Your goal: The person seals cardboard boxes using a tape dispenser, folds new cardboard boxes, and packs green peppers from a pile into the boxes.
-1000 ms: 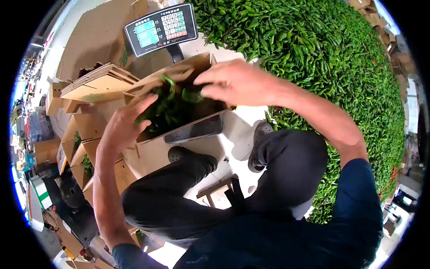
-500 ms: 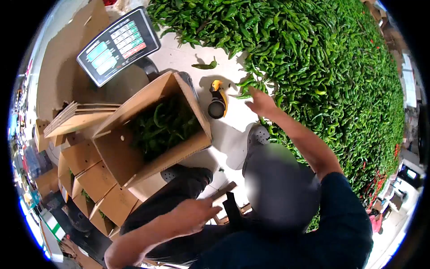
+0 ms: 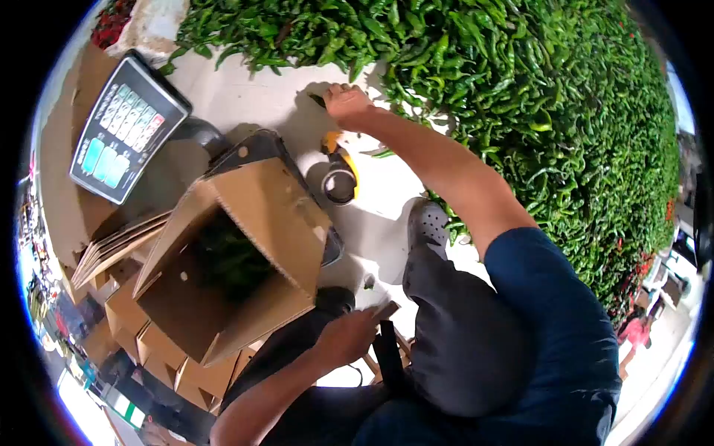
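My right hand (image 3: pixel 348 105) is stretched out over the pale floor at the edge of the green pepper pile (image 3: pixel 513 97), its fingers closed round a green pepper (image 3: pixel 317 99) whose tip pokes out on the left. Just below it lies a black and yellow tape dispenser (image 3: pixel 341 178). My left hand (image 3: pixel 348 338) is low in front of my lap, closed, with a flat brown piece (image 3: pixel 387 311) at its fingertips; what it holds is hard to make out. An open cardboard box (image 3: pixel 253 215) with green peppers (image 3: pixel 230 260) inside stands tilted on a black scale platform (image 3: pixel 327 245).
The scale's display panel (image 3: pixel 130 126) stands at the upper left. Folded cardboard (image 3: pixel 119 245) and more boxes (image 3: pixel 160 349) are at the lower left. Red peppers (image 3: pixel 113 24) show at the top left. A person in red (image 3: pixel 634 331) is far right.
My right hand has moved left from the pile's edge to the lone pepper and closed on it. My left hand has shifted slightly. The box has tilted, and the view has shifted.
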A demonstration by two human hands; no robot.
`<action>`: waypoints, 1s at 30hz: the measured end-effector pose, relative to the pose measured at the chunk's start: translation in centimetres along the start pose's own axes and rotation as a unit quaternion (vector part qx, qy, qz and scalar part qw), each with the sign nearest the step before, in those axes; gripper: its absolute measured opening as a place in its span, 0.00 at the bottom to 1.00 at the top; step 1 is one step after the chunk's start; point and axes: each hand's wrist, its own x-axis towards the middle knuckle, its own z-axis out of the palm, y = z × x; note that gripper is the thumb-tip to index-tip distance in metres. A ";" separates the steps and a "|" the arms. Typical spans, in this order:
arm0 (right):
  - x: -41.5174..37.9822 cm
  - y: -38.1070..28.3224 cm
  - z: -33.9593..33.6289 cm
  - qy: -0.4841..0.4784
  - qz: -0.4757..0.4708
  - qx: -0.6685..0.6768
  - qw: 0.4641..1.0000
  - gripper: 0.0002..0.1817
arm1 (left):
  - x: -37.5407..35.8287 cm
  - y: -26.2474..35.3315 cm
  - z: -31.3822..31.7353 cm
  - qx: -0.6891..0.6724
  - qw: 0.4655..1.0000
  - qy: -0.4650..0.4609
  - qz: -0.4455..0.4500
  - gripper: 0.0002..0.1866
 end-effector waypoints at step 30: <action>-43.5 3.2 15.5 0.210 0.547 0.686 0.432 0.14 | 34.1 7.6 -13.3 0.381 0.811 0.379 0.230 0.17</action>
